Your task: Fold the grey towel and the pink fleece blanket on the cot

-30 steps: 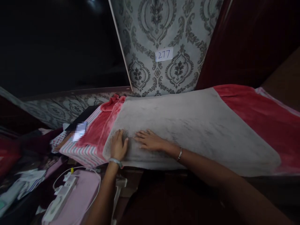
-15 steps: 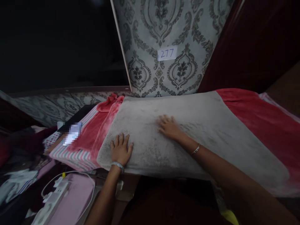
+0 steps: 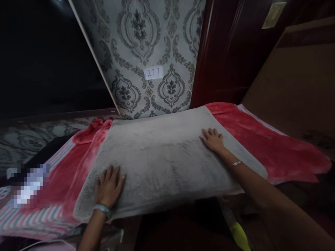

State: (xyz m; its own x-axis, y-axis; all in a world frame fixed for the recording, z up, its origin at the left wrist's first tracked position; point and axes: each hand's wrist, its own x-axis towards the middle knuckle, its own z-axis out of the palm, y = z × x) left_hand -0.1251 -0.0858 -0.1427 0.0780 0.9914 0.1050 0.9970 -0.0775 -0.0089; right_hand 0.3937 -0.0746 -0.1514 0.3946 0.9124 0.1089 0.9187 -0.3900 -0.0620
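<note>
A grey plush mat lies flat over a red blanket on a raised surface. My left hand rests palm down on the mat's near left corner, fingers spread, a bracelet at the wrist. My right hand lies flat on the mat toward its far right edge, fingers stretched out, with a thin bangle on the wrist. Neither hand holds anything.
A striped pink and white cloth lies under the red blanket at the left. Patterned grey wallpaper carries a label reading 277. A dark red door stands right of it. A yellow-green object shows below the mat.
My right hand has slid across the mat from beside the left hand out toward the right edge. The left hand stayed on the near left corner. The view shifted to the right.
</note>
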